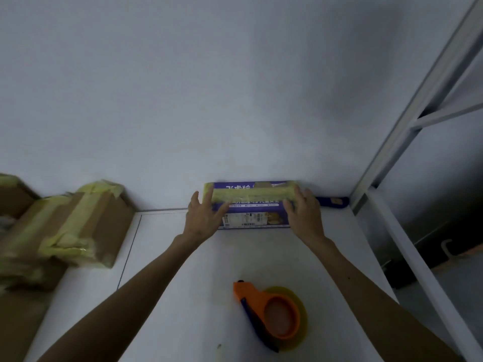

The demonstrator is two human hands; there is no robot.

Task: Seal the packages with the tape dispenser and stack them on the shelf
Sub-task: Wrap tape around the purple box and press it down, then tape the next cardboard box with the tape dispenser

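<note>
A pale wall [235,87] rises behind — at its foot, far right, lies a small blue object [332,202].

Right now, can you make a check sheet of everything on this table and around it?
Surface: white tabletop.
Job's things: purple printed cardboard box with yellowish tape on top, against the wall; orange plastic tape dispenser with yellow roll, nearer.
Clutter: brown taped cardboard boxes, left; small blue object right of the purple box.
Hands: left hand and right hand, fingers straight, touch the box's ends.
Cables: nothing seen.
Surroundings: white wall; grey metal shelf frame, right.
</note>
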